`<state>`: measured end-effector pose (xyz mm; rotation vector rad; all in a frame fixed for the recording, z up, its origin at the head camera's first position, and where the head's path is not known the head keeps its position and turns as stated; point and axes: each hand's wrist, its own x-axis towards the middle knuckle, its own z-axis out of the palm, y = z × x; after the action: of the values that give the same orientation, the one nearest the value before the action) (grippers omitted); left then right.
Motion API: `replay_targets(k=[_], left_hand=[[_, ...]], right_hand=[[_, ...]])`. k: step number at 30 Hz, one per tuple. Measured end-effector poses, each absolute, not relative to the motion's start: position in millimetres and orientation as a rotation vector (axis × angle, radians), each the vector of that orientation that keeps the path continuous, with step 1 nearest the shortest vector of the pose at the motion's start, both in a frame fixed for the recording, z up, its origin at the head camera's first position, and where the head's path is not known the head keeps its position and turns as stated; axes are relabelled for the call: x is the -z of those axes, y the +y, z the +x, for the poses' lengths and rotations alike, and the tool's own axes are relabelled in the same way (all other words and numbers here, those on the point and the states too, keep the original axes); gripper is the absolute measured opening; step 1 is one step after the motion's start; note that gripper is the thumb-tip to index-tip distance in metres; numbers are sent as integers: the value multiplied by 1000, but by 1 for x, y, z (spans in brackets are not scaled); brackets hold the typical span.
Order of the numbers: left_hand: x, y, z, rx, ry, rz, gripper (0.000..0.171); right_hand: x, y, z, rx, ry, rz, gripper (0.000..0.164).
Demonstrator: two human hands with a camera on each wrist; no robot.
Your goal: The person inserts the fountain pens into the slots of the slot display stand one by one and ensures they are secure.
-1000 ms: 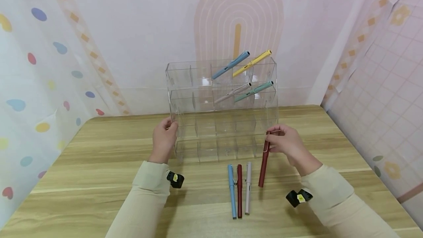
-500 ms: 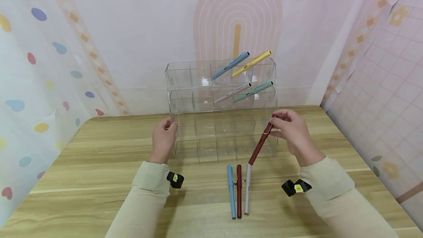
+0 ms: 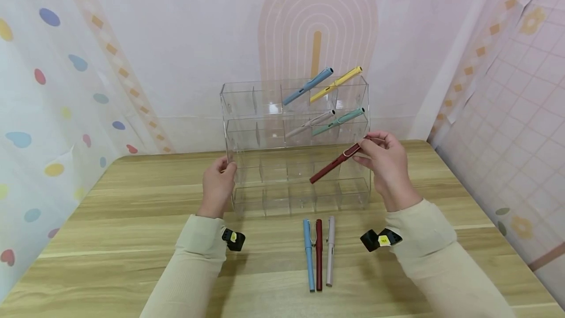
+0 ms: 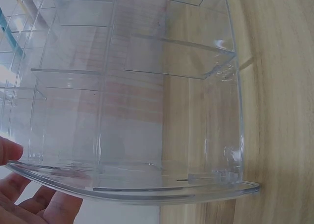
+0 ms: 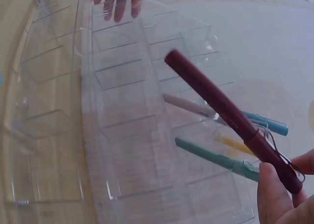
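My right hand [image 3: 389,168] pinches a dark red pen [image 3: 334,162] by its clip end. The pen slants down to the left, in front of the third tier of a clear acrylic pen rack [image 3: 304,148]. With thumb and fingers, my left hand [image 3: 218,183] grips the rack's left side panel, which the left wrist view shows close up between thumb [image 4: 10,150] and fingers. A blue pen [image 3: 309,85] and a yellow pen [image 3: 336,85] lean in the top tier. Below them, a pale grey pen [image 3: 311,124] and a green pen [image 3: 339,121] lean in the second tier.
On the wooden table [image 3: 145,239], in front of the rack, lie a light blue pen [image 3: 309,255], another dark red pen [image 3: 319,255] and a pale lilac pen [image 3: 330,251], side by side. A patterned cloth [image 3: 198,53] hangs right behind the table.
My right hand has lifted the dark red pen up and tilted it from nearly upright to a slant, its lower end swinging left toward the rack. The left hand keeps its place.
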<state>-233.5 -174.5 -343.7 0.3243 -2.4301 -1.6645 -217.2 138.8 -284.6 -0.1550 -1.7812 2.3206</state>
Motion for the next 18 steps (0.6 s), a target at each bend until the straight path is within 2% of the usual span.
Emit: replay_targets(k=[18], left_hand=[[343, -174, -233, 1662, -2438, 329, 36]], right_hand=[[295, 107, -238, -2269, -1565, -200, 24]])
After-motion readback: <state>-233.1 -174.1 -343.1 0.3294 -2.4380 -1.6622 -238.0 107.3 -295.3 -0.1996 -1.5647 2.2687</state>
